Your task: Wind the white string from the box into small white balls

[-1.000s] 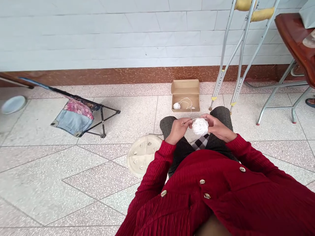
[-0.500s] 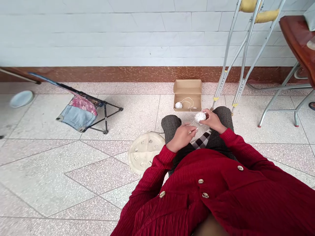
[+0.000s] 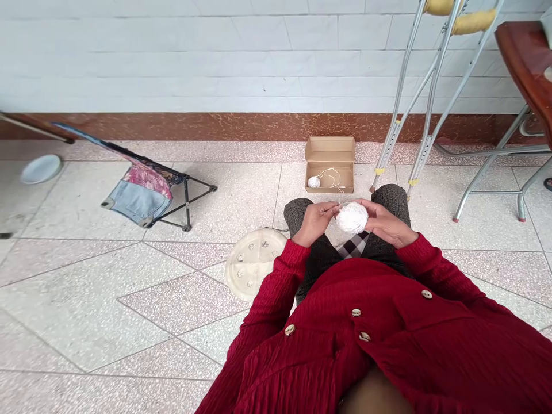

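Observation:
A ball of white yarn (image 3: 352, 218) is held above my lap, between my knees. My right hand (image 3: 388, 223) has its fingers wrapped round the ball's right side. At the ball's left edge my left hand (image 3: 317, 221) is closed in a pinch, with a bit of yarn at its fingertips. Beyond my knees an open cardboard box (image 3: 330, 150) stands on the floor. Inside it lie a smaller white yarn ball (image 3: 314, 181) and a loose strand that runs over the box's front edge.
Left of my legs lies a round cream mat (image 3: 250, 264). A folding stool (image 3: 142, 198) and a pale dish (image 3: 42, 169) are farther left. Crutches (image 3: 426, 115) lean at the right, beside a brown table (image 3: 524, 52) with metal legs. A tiled wall (image 3: 172, 63) runs behind.
My left hand has moved up to the yarn ball and its fingers have closed at the ball's edge. The ball has come lower and nearer, with my right hand round its side.

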A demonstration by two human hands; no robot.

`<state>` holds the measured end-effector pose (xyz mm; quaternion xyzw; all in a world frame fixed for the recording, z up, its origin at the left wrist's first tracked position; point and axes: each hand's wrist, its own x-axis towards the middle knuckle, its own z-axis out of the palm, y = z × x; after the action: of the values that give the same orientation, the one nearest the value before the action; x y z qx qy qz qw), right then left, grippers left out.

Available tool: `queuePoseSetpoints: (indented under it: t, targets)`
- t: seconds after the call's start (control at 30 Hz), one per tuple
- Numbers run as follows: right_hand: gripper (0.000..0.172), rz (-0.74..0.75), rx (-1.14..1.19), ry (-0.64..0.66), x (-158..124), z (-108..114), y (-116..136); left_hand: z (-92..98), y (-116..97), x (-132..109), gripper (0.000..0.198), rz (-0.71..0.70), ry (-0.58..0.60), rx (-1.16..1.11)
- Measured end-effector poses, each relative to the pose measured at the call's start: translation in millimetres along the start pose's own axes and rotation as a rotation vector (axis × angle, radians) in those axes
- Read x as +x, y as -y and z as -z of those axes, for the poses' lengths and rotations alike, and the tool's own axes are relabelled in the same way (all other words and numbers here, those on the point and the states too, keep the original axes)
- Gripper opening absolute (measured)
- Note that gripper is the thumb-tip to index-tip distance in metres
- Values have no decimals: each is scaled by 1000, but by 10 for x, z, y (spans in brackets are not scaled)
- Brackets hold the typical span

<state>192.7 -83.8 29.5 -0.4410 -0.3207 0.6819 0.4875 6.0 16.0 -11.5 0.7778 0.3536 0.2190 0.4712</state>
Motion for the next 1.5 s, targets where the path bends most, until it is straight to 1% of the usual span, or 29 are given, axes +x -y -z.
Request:
queuePoseSetpoints:
  t: [0.07,0.17,0.23,0.27,0.3,0.33,0.4,0.43,0.5,0.57,0.6,0.63,0.67,0.73,0.8,0.87,0.97,1.03,1.1,1.13,1.17,1.2,1.23,1.27,1.33,1.37,1.43,1.5]
  targets:
    - [53,78,-26,-86,67,55,110,-107,14,-79,38,38,39,-81]
    - [49,205,-173,-297,261,232,163,-255,-27,-213,40,31,178,-92]
    - [53,268,-363,-450,386,375,95,-302,-77,-282,40,2,250,-57]
    - [56,281,-482,-500,428,438,29,-302,-101,-304,40,-22,267,-27]
    - [57,261,-609,-521,450,487,-53,-287,-123,-315,40,-53,265,8]
    - [57,223,-720,-511,453,518,-146,-258,-139,-316,40,-87,249,47]
    - [54,133,-827,-414,403,523,-337,-173,-152,-292,37,-149,191,130]
    - [52,92,-807,-329,359,498,-418,-126,-150,-272,34,-170,157,168]
    - [49,-9,-657,-109,253,417,-516,-49,-132,-226,29,-195,106,218]
    - [47,-117,-445,112,147,326,-509,-11,-110,-186,27,-211,97,211]
    - [46,-155,-346,190,98,286,-470,-7,-99,-170,28,-214,103,189]
    - [46,-177,-259,233,52,253,-413,-11,-89,-158,30,-207,103,161]
    - [47,-181,-184,243,10,227,-346,-21,-79,-150,32,-187,90,133]
    - [50,-160,-60,179,-58,190,-204,-53,-51,-146,36,-109,29,78]
    - [51,-130,23,67,-94,166,-76,-100,-15,-165,39,-20,-4,19]
    - [48,-86,46,-34,-79,153,27,-170,17,-209,41,38,41,-35]
    - [44,22,-38,-169,54,194,135,-316,19,-308,44,71,181,-82]
    - [47,122,-187,-318,196,284,166,-403,-22,-371,44,58,260,-105]
    - [52,200,-451,-508,338,409,149,-433,-89,-412,44,30,300,-106]
    - [54,220,-607,-588,395,472,115,-418,-127,-422,44,14,306,-94]
    - [55,228,-757,-636,437,528,64,-382,-164,-424,43,0,301,-73]
    - [54,225,-882,-649,461,570,-6,-327,-198,-420,43,-15,284,-43]
    - [53,209,-969,-625,468,595,-93,-258,-226,-411,42,-32,255,-5]
    - [52,181,-1012,-573,458,601,-192,-181,-247,-398,42,-49,217,38]
    - [50,96,-978,-424,399,555,-399,-29,-265,-362,40,-88,138,130]
    - [50,49,-909,-350,357,510,-492,34,-263,-338,39,-111,111,170]
    - [49,-25,-698,-217,265,395,-617,119,-237,-279,37,-155,84,222]
    - [49,-94,-457,-117,180,282,-638,145,-191,-207,36,-176,55,247]
